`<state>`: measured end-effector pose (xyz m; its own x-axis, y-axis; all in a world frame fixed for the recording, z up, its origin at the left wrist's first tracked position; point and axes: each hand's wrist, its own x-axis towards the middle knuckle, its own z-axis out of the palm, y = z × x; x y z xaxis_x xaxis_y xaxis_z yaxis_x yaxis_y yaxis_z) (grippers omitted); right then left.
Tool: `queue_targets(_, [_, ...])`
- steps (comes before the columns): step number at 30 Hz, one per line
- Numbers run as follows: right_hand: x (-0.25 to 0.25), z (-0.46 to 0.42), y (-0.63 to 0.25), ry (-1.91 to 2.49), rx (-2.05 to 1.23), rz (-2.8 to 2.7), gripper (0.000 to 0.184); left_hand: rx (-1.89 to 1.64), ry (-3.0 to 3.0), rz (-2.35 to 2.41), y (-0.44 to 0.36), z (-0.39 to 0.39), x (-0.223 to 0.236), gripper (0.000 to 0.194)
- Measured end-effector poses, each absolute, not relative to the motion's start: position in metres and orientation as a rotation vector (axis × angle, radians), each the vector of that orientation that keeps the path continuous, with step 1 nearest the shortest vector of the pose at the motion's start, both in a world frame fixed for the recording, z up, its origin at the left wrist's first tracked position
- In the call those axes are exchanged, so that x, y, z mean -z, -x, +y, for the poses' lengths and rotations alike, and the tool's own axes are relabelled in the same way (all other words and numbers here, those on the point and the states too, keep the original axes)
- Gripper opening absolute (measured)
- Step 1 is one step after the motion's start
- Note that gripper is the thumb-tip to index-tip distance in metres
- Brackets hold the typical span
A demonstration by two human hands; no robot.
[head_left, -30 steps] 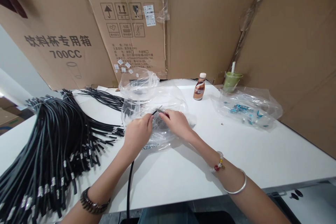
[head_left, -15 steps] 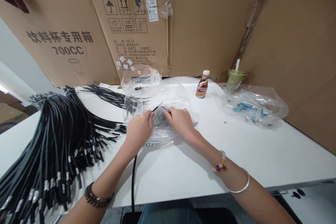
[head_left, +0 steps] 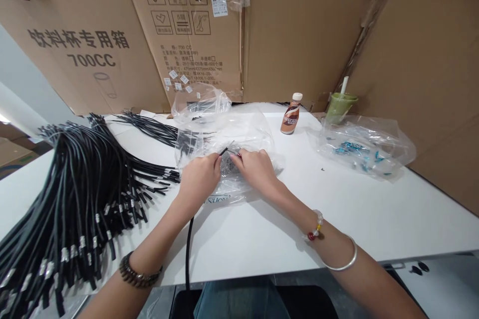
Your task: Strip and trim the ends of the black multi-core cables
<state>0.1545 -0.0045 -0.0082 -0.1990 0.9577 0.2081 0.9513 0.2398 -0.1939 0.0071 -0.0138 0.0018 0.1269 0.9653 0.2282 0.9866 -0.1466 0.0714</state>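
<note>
My left hand [head_left: 200,174] is closed around a black cord [head_left: 189,249]. The cord's end pokes up past the thumb, and its length drops over the table's front edge. In my right hand [head_left: 258,169], thumb and fingers pinch a small metal-tipped tool [head_left: 235,153] with a bit of red on it; its exact kind is hard to see. The tool's tip meets the cord's end, or lies just in front of it. Both hands are over a clear plastic bag [head_left: 247,127] holding a heap of small silvery metal pieces [head_left: 226,165].
Many black cords with silvery ends [head_left: 86,174] are bundled at left; more cords [head_left: 149,129] lie behind. A brown bottle [head_left: 291,115], a green cup [head_left: 340,107] with a white stick, and a bag of blue pieces [head_left: 368,157] stand right. Cardboard walls [head_left: 299,30] enclose the back.
The tool's tip and the cord's end have come together; a small gap separated them before. My hands have drawn slightly closer. The view has tilted down a little.
</note>
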Motion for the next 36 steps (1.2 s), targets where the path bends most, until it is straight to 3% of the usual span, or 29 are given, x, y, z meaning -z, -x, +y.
queue_targets(11, [0.0111,-0.0072,-0.1512,1.810,-0.024,-2.258,0.044,0.376,2.347,-2.061,-0.0059,-0.0124,-0.0018,0.027])
queue_targets(36, [0.0056,-0.0067,-0.1535,1.775,-0.150,-2.140,0.046,0.878,2.578,-2.194,-0.0045,-0.0065,-0.0004,0.033])
